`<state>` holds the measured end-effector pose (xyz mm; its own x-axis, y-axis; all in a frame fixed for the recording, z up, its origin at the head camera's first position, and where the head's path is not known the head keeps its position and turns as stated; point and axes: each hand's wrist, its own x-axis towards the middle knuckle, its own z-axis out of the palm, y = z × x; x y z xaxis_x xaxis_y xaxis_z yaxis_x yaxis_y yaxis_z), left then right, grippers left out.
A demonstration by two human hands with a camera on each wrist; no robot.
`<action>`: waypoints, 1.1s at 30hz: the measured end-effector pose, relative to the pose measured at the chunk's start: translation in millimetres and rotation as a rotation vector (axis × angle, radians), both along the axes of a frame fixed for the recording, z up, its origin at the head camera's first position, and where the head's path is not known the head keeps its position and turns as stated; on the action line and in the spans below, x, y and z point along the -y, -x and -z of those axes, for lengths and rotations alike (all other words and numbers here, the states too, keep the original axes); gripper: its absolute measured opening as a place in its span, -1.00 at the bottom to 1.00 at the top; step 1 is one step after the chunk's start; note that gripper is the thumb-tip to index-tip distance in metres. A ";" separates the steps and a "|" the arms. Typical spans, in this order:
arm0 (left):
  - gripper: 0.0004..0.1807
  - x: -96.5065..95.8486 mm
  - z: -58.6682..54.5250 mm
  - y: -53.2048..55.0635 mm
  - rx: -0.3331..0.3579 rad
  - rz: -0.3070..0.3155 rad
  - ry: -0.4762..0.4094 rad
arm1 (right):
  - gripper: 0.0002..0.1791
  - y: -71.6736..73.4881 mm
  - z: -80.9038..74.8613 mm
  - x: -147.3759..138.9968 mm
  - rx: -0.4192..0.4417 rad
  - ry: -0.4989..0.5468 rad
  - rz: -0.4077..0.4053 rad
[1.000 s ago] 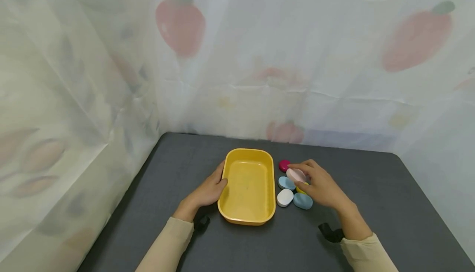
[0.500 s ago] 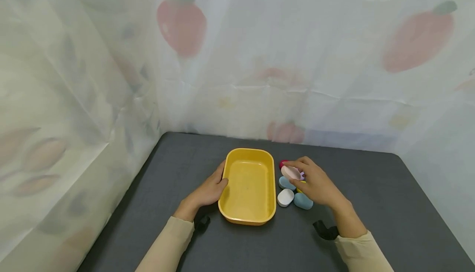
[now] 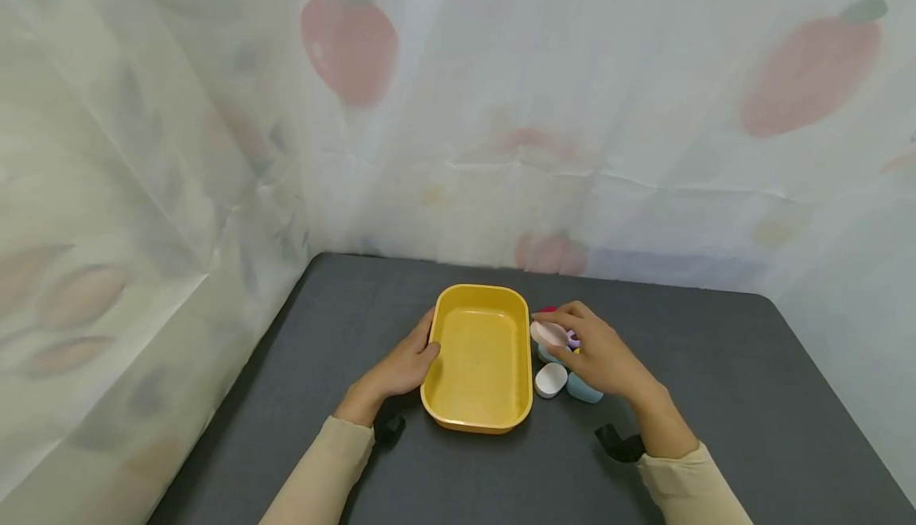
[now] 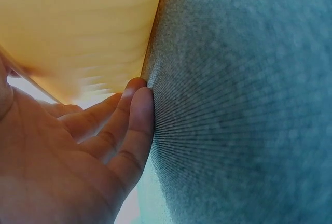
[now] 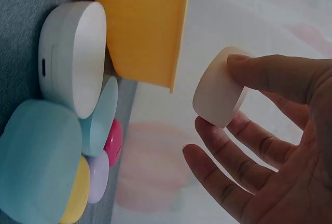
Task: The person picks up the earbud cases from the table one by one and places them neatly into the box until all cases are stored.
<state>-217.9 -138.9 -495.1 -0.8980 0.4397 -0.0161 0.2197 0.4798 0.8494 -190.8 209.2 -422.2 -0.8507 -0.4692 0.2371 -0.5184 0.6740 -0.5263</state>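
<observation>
Curtain (image 3: 644,95): fruit-printed, hanging behind the table and along its left side. Table (image 3: 751,398): dark grey, supporting everything listed below.

Tray (image 3: 478,366): yellow, rectangular, upright on the table, its long axis running away from me. It sits between my two hands.

My left hand (image 3: 402,362): clamped on the tray's left side, thumb at the rim, fingers against the outer wall.

My right hand (image 3: 601,350): on the tray's right, thumb and fingers pinching the pink piece (image 3: 547,333). The right wrist view shows that piece lifted off the table and apart from the tray.

Governing relation: the tray lies to the left of my right hand, and the pink piece, at my fingertips, is just beside its right rim in the head view. The piece's long axis runs slantwise across the tray's length, one end towards that rim. My right hand is the nearer to the piece; my left is across the tray from it.

Remaining pieces, grouped on the table right of the tray: near blue piece (image 3: 584,391); white piece (image 3: 550,380), beside the tray, contact with it not determinable; light blue piece (image 5: 101,117); yellow piece (image 5: 77,193); lilac piece (image 5: 98,177); red piece (image 5: 113,143), farthest from me.
</observation>
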 end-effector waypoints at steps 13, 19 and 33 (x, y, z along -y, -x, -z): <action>-0.25 0.7 1.7 1.0 -0.003 0.003 0.005 | -0.47 -0.9 1.3 14.1 0.000 0.014 -0.058; -0.26 0.0 0.3 0.4 0.000 -0.017 0.009 | -0.46 -1.7 3.5 21.3 -0.018 0.014 -0.094; -0.26 2.2 0.3 1.0 0.014 -0.028 0.018 | -0.47 -2.3 3.2 34.6 0.025 -0.015 -0.128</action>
